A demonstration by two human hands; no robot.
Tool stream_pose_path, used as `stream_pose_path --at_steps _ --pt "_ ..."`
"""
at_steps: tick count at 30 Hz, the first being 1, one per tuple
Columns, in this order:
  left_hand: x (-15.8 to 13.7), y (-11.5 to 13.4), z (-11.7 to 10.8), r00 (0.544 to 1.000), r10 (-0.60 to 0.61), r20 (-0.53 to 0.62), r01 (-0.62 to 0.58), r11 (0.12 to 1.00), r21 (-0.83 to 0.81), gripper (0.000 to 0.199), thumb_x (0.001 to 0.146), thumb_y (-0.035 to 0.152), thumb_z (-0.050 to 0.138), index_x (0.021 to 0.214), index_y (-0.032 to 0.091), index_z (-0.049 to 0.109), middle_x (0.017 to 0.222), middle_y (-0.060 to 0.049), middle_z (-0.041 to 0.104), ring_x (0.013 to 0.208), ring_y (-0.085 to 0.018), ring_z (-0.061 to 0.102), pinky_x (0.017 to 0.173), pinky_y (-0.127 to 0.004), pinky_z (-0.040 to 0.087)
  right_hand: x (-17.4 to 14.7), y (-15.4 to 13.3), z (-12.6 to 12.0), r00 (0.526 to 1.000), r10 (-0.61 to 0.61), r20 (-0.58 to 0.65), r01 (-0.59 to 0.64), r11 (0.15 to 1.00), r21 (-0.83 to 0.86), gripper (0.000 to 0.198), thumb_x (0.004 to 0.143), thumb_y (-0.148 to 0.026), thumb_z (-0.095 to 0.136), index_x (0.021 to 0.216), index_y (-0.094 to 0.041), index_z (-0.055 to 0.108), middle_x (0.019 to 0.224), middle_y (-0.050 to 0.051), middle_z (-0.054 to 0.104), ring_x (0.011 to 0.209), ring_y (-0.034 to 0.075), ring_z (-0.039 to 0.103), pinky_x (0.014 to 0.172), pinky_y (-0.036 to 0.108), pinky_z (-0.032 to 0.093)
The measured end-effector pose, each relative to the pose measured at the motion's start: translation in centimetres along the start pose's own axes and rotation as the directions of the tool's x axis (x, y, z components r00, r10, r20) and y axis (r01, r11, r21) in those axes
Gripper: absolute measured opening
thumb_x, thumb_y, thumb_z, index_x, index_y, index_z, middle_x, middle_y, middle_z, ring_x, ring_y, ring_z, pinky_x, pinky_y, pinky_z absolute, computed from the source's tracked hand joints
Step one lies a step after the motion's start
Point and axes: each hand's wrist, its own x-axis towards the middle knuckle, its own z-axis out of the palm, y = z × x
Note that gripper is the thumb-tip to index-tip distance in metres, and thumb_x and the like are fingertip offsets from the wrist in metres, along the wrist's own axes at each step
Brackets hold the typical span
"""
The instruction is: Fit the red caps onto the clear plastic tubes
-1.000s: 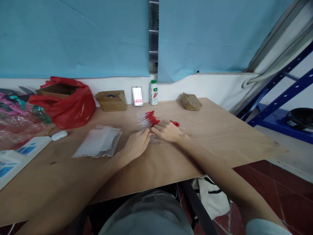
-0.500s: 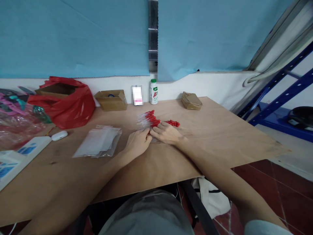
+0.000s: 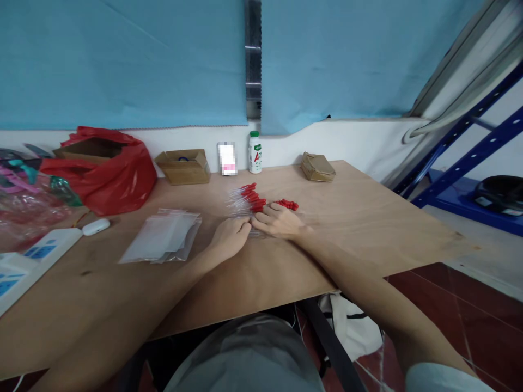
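Left hand and right hand meet, fingers curled; fingertips hidden, cannot tell what either grips. Red-ended clear sticks fanned just beyond hands; more red ends beside right knuckles. Glossy white bottle, red "AD" readable. Wood-grain tabletop, thin clear plastic bags.

On my feed, the small handles are vivid red, their thin shafts clear to whitish. I read the counter as light brown with a wavy wood grain and darker spots. I see milky-white plastic bags, a red bag, brown boxes, a white bottle with a green cap, blue cloth panels, and dark red floor tiles crossed by pale lines.
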Motion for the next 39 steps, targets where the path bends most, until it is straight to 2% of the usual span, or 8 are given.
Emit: stream_pose_path --at_steps 4,6,9,12,18,21,25,39 --pt "0.3 -1.5 0.3 0.977 -0.012 0.212 0.121 0.852 -0.509 0.028 0.097 0.032 0.036 0.075 0.021 0.049 0.065 0.002 0.043 0.058 -0.014 0.04 0.056 -0.027 0.031 -0.5 0.4 -0.4 0.997 -0.04 -0.062 0.04 0.999 -0.001 0.021 0.11 -0.016 0.043 0.115 -0.02 0.063 0.097 0.004 0.068 0.087 0.019 0.052 0.077 0.036 0.03" --pt "0.3 -2.1 0.4 0.944 0.013 0.331 0.204 0.765 -0.612 0.03 0.097 0.036 0.038 0.078 0.019 0.055 0.063 0.004 0.037 0.054 -0.012 0.034 0.053 -0.026 0.03 -0.6 0.5 -0.5 0.996 -0.05 -0.074 0.05 0.999 0.001 0.021 0.11 -0.016 0.044 0.117 -0.021 0.063 0.096 0.003 0.068 0.088 0.019 0.052 0.078 0.036 0.029" --pt "0.2 -2.6 0.2 0.915 0.048 0.402 0.237 0.74 -0.629 0.035 0.098 0.04 0.039 0.083 0.017 0.062 0.061 0.005 0.036 0.053 -0.011 0.033 0.053 -0.026 0.032 -0.4 0.3 -0.8 0.996 -0.068 -0.065 0.067 0.998 -0.018 0.022 0.111 -0.018 0.043 0.117 -0.022 0.064 0.095 0.003 0.067 0.087 0.019 0.051 0.08 0.036 0.029" --pt "0.0 -2.4 -0.6 0.933 0.078 0.351 0.138 0.824 -0.55 0.032 0.098 0.036 0.04 0.083 0.018 0.061 0.063 0.004 0.043 0.057 -0.012 0.039 0.057 -0.027 0.034 0.0 0.0 -1.0 0.997 -0.065 -0.037 0.064 0.998 -0.021 0.024 0.112 -0.018 0.04 0.112 -0.022 0.064 0.092 0.003 0.067 0.087 0.019 0.051 0.084 0.037 0.029" --pt "-0.2 -1.8 -1.0 0.994 0.052 0.098 -0.039 0.99 -0.134 0.026 0.096 0.027 0.042 0.075 0.019 0.056 0.078 -0.002 0.065 0.075 -0.018 0.057 0.071 -0.031 0.04 1.3 -1.8 -1.4 0.989 0.101 0.11 -0.107 0.993 0.042 0.025 0.112 -0.022 0.039 0.11 -0.017 0.063 0.094 0.007 0.069 0.086 0.022 0.055 0.086 0.04 0.032" --pt "-0.4 -1.7 -0.6 0.995 0.095 -0.019 -0.092 0.989 0.115 0.019 0.096 0.021 0.044 0.086 0.019 0.059 0.093 -0.008 0.071 0.088 -0.023 0.064 0.079 -0.035 0.045 2.0 -3.0 -1.4 0.949 0.242 0.2 -0.261 0.962 0.078 0.032 0.114 -0.032 0.035 0.11 -0.015 0.062 0.092 0.009 0.071 0.08 0.023 0.058 0.084 0.041 0.033" --pt "-0.8 -1.4 -0.5 0.979 0.197 -0.056 -0.169 0.932 0.32 0.016 0.096 0.013 0.046 0.099 0.019 0.061 0.103 -0.01 0.071 0.098 -0.025 0.067 0.084 -0.037 0.049 2.1 -3.3 -1.1 0.924 0.279 0.262 -0.317 0.941 0.117 0.026 0.111 -0.02 0.036 0.114 -0.014 0.061 0.092 0.01 0.073 0.078 0.023 0.062 0.083 0.04 0.036" --pt "-0.4 -0.6 -0.7 0.971 0.21 -0.114 -0.173 0.947 0.272 0.018 0.096 0.011 0.046 0.097 0.018 0.062 0.104 -0.013 0.071 0.1 -0.028 0.067 0.087 -0.04 0.051 1.5 -1.8 -1.6 0.953 0.209 0.218 -0.24 0.962 0.128 0.028 0.11 -0.016 0.038 0.126 -0.017 0.062 0.097 0.008 0.074 0.077 0.02 0.062 0.078 0.036 0.04"
